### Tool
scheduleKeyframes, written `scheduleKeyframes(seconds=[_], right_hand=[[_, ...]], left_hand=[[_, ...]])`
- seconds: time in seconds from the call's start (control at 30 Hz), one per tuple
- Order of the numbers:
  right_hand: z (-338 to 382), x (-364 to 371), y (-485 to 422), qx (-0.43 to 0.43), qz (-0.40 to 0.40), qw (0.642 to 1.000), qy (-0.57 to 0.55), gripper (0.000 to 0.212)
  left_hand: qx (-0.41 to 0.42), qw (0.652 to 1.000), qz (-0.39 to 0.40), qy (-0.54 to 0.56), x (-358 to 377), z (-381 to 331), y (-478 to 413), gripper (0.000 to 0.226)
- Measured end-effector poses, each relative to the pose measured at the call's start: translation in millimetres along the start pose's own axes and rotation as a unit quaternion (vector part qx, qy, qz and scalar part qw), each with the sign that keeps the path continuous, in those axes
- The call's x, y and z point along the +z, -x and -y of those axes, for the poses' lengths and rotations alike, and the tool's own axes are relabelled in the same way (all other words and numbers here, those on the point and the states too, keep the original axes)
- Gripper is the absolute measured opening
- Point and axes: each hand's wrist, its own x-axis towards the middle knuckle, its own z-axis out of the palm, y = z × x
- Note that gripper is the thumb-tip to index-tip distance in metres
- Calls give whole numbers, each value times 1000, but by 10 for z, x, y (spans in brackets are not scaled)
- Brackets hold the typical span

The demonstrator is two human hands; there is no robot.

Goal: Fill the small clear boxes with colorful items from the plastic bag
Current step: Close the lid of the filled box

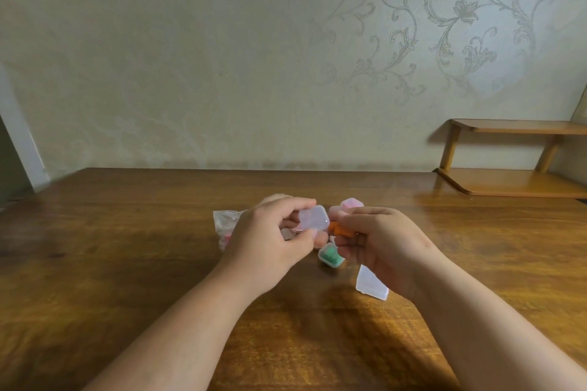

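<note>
My left hand holds a small clear box between thumb and fingertips, just above the table. Right beside that box, my right hand pinches an orange item. A clear box with green items inside sits on the table below both hands. Another clear box holding pink items stands behind my right hand. An empty clear box lies under my right palm. The plastic bag lies left of my left hand, partly hidden by it, with red pieces showing inside.
The wooden table runs to a patterned wall. A low wooden shelf unit stands at the back right corner. A pale peach item shows between my hands.
</note>
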Motion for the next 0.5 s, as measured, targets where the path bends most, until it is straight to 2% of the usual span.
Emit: scheduleKeyframes(seconds=[0.13, 0.37, 0.5], right_hand=[[-26, 65, 51, -10, 43, 998, 44, 18], [-75, 90, 15, -38, 2, 994, 101, 13], [-104, 99, -3, -43, -41, 988, 142, 13]], left_hand=[[-18, 999, -26, 12, 18, 10, -14, 40], [-38, 999, -11, 7, 43, 48, -3, 36], [-44, 998, -42, 31, 38, -18, -21, 23]])
